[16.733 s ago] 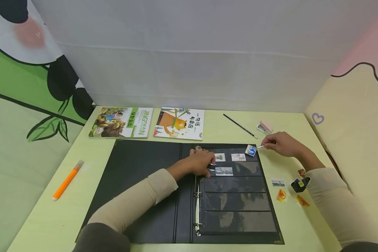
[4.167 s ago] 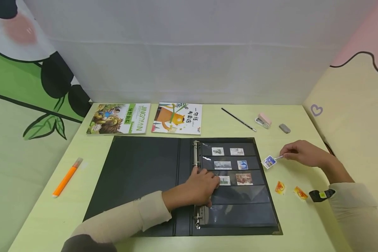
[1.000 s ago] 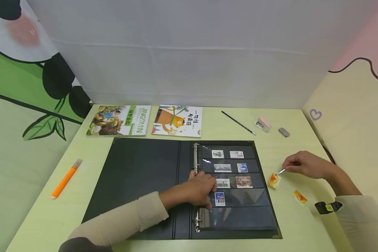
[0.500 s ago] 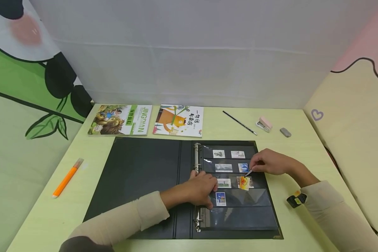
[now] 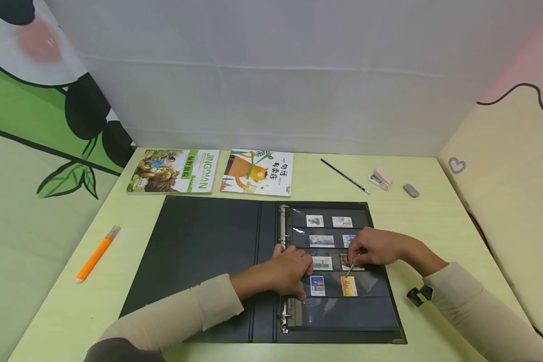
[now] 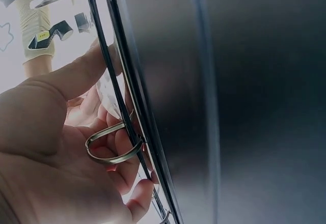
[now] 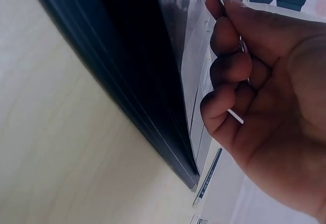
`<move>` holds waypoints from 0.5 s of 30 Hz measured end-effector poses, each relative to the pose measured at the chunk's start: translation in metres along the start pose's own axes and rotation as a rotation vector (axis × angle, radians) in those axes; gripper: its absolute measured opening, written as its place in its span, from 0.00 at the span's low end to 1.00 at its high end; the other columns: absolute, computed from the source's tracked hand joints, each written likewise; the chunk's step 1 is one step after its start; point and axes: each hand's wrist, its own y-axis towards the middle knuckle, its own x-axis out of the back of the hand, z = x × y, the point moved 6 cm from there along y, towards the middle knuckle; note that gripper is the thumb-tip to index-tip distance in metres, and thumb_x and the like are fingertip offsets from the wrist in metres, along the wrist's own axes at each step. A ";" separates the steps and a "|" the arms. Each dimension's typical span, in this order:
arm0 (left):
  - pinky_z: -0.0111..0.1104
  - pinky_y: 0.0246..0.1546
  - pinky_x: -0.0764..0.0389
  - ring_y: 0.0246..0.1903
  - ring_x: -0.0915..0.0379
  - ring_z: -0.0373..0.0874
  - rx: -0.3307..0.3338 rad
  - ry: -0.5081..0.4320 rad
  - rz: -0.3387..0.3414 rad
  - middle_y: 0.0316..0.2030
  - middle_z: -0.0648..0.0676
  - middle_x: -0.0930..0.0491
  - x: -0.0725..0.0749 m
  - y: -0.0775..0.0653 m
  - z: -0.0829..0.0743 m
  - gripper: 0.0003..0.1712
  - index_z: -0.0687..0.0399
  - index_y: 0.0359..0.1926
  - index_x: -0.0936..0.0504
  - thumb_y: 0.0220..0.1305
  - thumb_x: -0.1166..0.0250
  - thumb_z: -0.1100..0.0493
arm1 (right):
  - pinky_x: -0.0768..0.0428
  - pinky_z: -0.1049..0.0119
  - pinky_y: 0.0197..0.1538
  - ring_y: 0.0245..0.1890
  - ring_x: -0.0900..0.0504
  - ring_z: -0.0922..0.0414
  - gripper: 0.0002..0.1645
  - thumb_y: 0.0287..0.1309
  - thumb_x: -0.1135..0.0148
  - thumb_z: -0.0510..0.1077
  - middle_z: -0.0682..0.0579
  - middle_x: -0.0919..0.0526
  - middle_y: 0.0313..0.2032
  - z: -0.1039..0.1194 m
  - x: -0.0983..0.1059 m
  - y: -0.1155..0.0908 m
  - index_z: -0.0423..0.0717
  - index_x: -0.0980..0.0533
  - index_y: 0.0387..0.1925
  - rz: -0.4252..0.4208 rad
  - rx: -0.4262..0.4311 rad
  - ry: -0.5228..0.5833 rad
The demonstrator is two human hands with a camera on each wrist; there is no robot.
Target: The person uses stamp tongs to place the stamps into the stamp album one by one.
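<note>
In the head view my right hand (image 5: 374,247) pinches metal tweezers (image 5: 350,269) over the album's right page. Their tip meets the top of an orange-yellow stamp (image 5: 349,286) at the fourth pocket strip. Left of it, in the same strip, sits a blue stamp (image 5: 317,285). The right wrist view shows the tweezers (image 7: 242,46) running through my curled fingers. My left hand (image 5: 286,271) rests on the page's inner edge by the rings, fingers relaxed. A metal ring (image 6: 113,143) stands close to it in the left wrist view. More stamps fill the upper strips.
The black ring binder (image 5: 203,261) lies spread across the table. Behind it are two picture books (image 5: 174,171), a pencil (image 5: 345,176), a pink stapler (image 5: 380,178) and a grey eraser (image 5: 411,190). An orange marker (image 5: 97,255) lies at the left.
My right hand has carried the orange-yellow stamp with the tweezers from the table leftward to the fourth strip. Earlier, the blue stamp went into that strip. My left hand has stayed put lately.
</note>
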 end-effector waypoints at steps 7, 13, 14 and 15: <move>0.39 0.44 0.44 0.40 0.39 0.38 -0.004 -0.009 -0.002 0.37 0.39 0.28 0.001 -0.002 0.001 0.26 0.38 0.35 0.30 0.41 0.23 0.40 | 0.27 0.74 0.31 0.25 0.29 0.71 0.06 0.61 0.39 0.43 0.67 0.19 0.27 -0.002 0.003 -0.003 0.57 0.17 0.32 0.006 0.009 0.023; 0.42 0.50 0.41 0.45 0.36 0.39 -0.021 0.000 -0.013 0.44 0.41 0.27 0.002 -0.007 -0.002 0.26 0.38 0.42 0.28 0.46 0.26 0.41 | 0.28 0.73 0.31 0.26 0.29 0.69 0.07 0.63 0.41 0.46 0.63 0.19 0.27 -0.024 0.016 -0.025 0.57 0.17 0.36 -0.062 -0.060 0.075; 0.42 0.51 0.41 0.46 0.36 0.40 -0.026 0.006 -0.021 0.45 0.42 0.27 0.003 -0.009 -0.003 0.26 0.39 0.44 0.28 0.47 0.26 0.41 | 0.29 0.73 0.30 0.25 0.29 0.69 0.07 0.64 0.41 0.46 0.63 0.20 0.27 -0.029 0.017 -0.030 0.57 0.17 0.36 -0.077 -0.071 0.081; 0.43 0.52 0.40 0.48 0.35 0.40 -0.034 0.018 -0.030 0.47 0.43 0.27 0.003 -0.010 -0.004 0.27 0.39 0.46 0.27 0.49 0.27 0.41 | 0.29 0.73 0.30 0.25 0.30 0.69 0.07 0.64 0.41 0.46 0.63 0.22 0.26 -0.033 0.018 -0.036 0.57 0.17 0.36 -0.093 -0.085 0.087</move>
